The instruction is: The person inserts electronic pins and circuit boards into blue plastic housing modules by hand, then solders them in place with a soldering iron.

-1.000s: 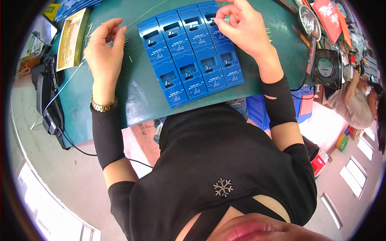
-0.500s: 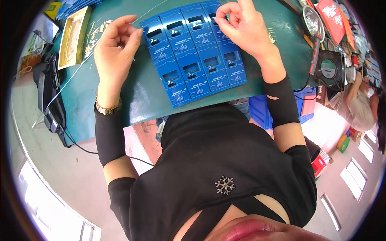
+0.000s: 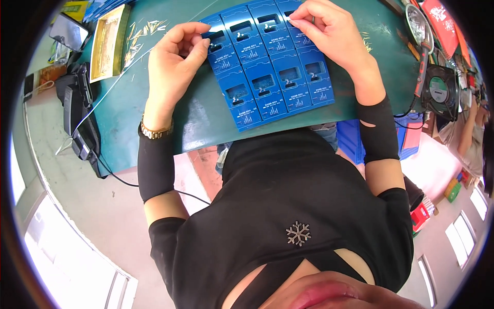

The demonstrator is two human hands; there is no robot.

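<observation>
A blue circuit board panel (image 3: 265,68) lies on the green tabletop, divided into several units with dark rectangular cutouts and small pale parts in them. My left hand (image 3: 177,64) is at its upper left edge. The thumb and forefinger there are bent, their tips apart, and I see nothing between them. Over the panel's upper right, my right hand (image 3: 332,36) has thumb and forefinger pinched together. Whatever they may hold is too small to make out.
Thin gold-coloured pins (image 3: 135,44) lie scattered beside a yellow tray (image 3: 123,44) at the left. A thin white cable (image 3: 116,81) crosses the table there. At the right are a soldering iron (image 3: 421,72) and a black fan (image 3: 441,92).
My left hand has moved right to the panel's upper left edge. My right hand stays at about the same place over the panel. The whole view has shifted slightly.
</observation>
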